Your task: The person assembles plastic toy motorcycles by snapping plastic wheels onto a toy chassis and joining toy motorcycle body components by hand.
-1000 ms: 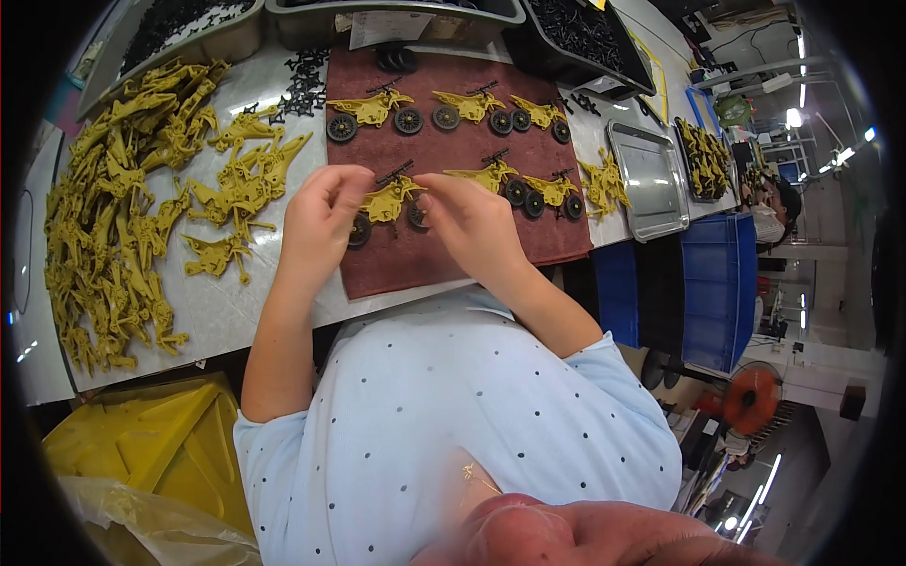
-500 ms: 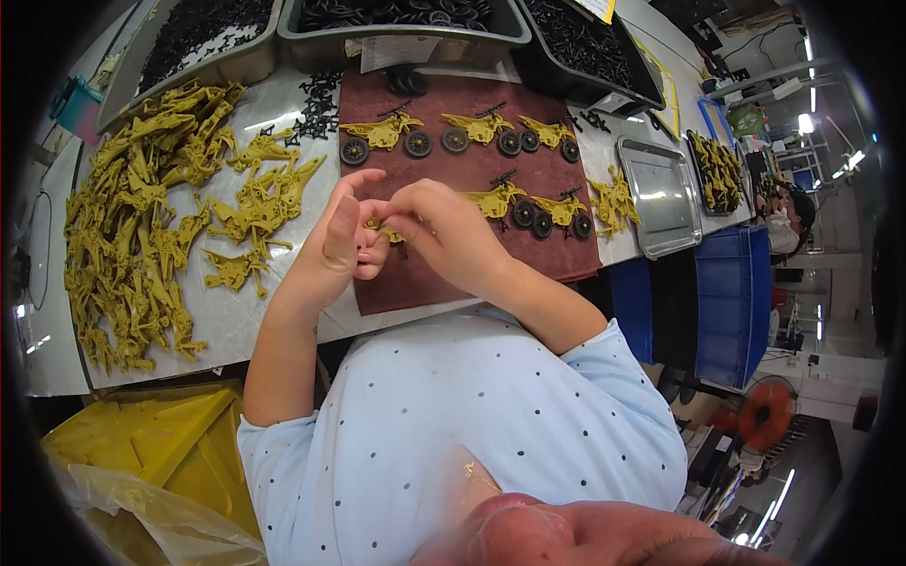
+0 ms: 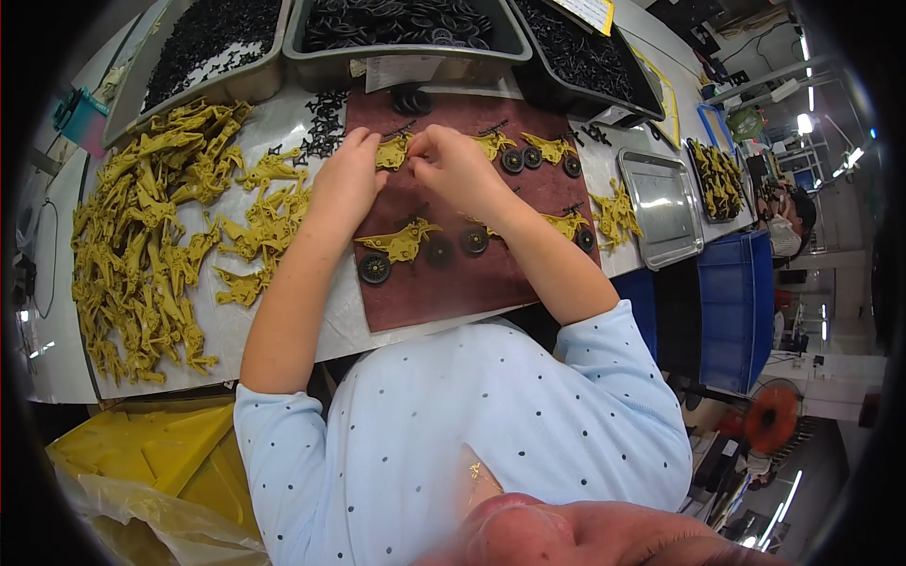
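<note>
At the far left part of a dark red cloth (image 3: pixel 444 294), my left hand (image 3: pixel 349 179) and my right hand (image 3: pixel 455 172) close in on a yellow toy motorbike body (image 3: pixel 393 153) from either side. The fingers of both are curled at its two ends and hide the wheels there. Nearer me on the cloth lies another yellow body (image 3: pixel 401 243) with a black wheel (image 3: pixel 375 268) beside its left end. More bodies with wheels and black handlebar parts lie in rows to the right, partly behind my right forearm.
A big heap of yellow bodies (image 3: pixel 151 236) covers the table's left side. Bins of black parts (image 3: pixel 203 52), wheels (image 3: pixel 396 24) and further black parts (image 3: pixel 585 61) line the back. At the right sit a metal tray (image 3: pixel 661 208) and blue crates (image 3: pixel 736 307). A person (image 3: pixel 788 222) sits farther off.
Both hands have moved away from me, from above the near part of the cloth to the far-left toy body. The near-left body and its wheels now show.
</note>
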Motion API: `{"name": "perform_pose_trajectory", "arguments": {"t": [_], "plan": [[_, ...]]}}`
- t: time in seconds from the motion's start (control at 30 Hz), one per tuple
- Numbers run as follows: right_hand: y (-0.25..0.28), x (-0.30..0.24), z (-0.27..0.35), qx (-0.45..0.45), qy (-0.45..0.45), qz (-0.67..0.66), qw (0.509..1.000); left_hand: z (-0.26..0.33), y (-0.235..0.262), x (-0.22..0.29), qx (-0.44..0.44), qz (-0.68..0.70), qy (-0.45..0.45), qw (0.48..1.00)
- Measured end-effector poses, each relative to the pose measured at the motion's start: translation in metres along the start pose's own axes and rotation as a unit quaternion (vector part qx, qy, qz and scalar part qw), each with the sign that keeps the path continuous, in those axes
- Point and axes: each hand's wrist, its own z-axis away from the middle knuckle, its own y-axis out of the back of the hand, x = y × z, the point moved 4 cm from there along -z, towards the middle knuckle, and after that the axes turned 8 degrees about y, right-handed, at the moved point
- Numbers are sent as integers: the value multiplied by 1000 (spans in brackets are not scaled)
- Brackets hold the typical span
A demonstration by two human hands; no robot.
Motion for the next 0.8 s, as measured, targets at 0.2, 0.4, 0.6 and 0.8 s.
{"name": "perform_pose_trajectory", "arguments": {"t": [0.2,0.4,0.6,0.8], "plan": [[-8,9,-3,-28,138,162,977,-5,-16,0,-27,-72,-4,997],[-18,15,1,6,78,94,993,-5,-21,-7,-18,-113,-39,993],[-26,17,0,-14,150,157,976,-8,-24,-9,-20,-109,-52,993],[-31,11,4,-33,119,175,977,-10,-26,-14,-16,-69,-71,995]]}}
